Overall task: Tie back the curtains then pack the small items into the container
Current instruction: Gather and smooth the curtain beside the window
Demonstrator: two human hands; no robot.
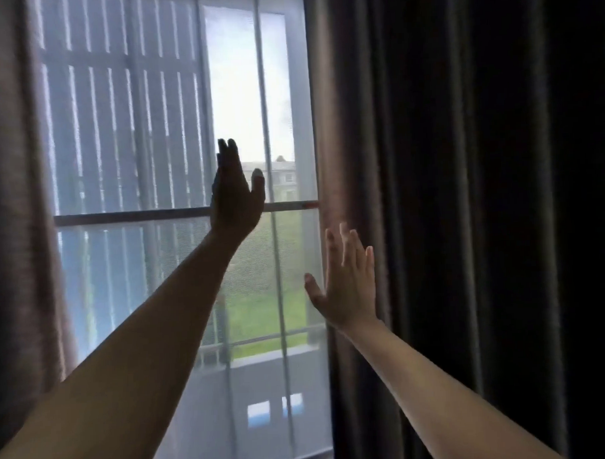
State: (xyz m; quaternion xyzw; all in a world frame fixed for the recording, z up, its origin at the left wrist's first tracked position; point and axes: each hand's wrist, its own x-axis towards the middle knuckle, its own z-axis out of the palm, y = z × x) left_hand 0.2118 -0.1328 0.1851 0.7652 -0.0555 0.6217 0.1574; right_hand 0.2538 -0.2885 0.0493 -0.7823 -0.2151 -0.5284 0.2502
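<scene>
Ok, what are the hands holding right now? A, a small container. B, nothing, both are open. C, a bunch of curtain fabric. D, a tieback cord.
B: the left hand and the right hand are both raised with fingers straight, gripping nothing; the right one is at the inner edge of the dark right curtain.

A window (122,216) fills the middle. Through it, a slatted screen (119,115) shows at 10 o'clock, a building (283,177) at centre and a lawn (259,299) toward 6.

no readable text, labels, numbers or signs anywhere
</scene>
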